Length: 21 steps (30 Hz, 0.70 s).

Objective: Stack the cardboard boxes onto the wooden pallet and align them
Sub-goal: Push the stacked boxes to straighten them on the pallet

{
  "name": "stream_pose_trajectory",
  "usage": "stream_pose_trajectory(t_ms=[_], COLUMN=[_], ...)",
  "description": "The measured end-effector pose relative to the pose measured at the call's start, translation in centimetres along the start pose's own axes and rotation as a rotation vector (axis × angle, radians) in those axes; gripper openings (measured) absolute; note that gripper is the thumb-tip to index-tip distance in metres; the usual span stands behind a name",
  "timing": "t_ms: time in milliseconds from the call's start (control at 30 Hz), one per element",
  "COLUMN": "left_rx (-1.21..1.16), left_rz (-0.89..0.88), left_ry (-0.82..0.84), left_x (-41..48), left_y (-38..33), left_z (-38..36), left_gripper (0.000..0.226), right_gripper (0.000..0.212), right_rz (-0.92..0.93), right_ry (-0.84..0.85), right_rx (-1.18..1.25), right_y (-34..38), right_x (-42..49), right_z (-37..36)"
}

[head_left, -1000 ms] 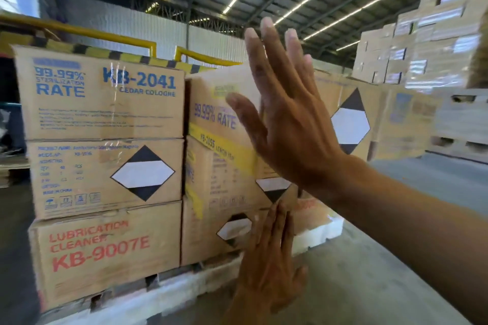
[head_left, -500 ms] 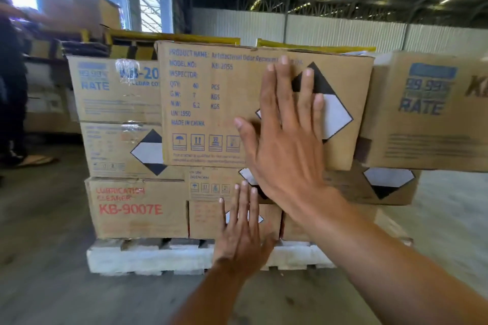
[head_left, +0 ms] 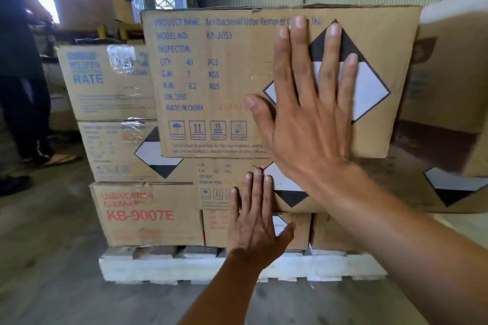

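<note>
Though nearer in view than half a second ago, same stack of brown cardboard boxes [head_left: 126, 150], three high on the white-painted wooden pallet [head_left: 169, 268]. Topmost, the brown cardboard box printed KB-2055 [head_left: 211, 82], front face jutting past the rows beneath, as before. Pressed flat over its black-and-white diamond label [head_left: 369, 92], the right hand [head_left: 309, 119], fingers straight and spread, gripping nothing. Lower, the left hand [head_left: 257, 224], likewise flat against the middle and bottom boxes, unmoved.

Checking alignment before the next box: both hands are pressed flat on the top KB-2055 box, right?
Not quite. The head view shows only the right hand flat on the KB-2055 box; the left hand lies flat lower down, on the lower boxes beneath it.
</note>
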<state>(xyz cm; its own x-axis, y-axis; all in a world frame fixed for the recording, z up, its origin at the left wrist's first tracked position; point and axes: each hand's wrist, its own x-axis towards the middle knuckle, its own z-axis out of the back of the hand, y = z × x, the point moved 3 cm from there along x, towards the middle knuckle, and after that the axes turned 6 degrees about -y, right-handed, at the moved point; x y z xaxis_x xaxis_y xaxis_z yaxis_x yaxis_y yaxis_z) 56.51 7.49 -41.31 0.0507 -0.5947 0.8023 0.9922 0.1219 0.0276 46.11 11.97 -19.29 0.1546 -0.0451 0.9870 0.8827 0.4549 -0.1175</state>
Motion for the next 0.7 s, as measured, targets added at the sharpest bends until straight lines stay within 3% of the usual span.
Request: stream_pose_trajectory(t_ms=[200, 367, 700], left_rx=[-0.095, -0.121, -0.14], left_rz=[0.067, 0.024, 0.035], left_ry=[-0.075, -0.138, -0.072], left_x=[1.0, 1.0, 3.7], left_y=[-0.6, -0.2, 0.2], left_z=[-2.0, -3.0, -3.5], left_gripper=[0.11, 0.108, 0.106], right_gripper=[0.077, 0.076, 0.077], right_rz=[0.006, 0.003, 0.008], right_ry=[0.028, 0.003, 0.059], right_rx=[-0.053, -0.078, -0.042], right_y=[0.2, 0.4, -0.7], right_x=[0.5, 0.7, 2.4], right_z=[-3.5, -5.3, -9.0])
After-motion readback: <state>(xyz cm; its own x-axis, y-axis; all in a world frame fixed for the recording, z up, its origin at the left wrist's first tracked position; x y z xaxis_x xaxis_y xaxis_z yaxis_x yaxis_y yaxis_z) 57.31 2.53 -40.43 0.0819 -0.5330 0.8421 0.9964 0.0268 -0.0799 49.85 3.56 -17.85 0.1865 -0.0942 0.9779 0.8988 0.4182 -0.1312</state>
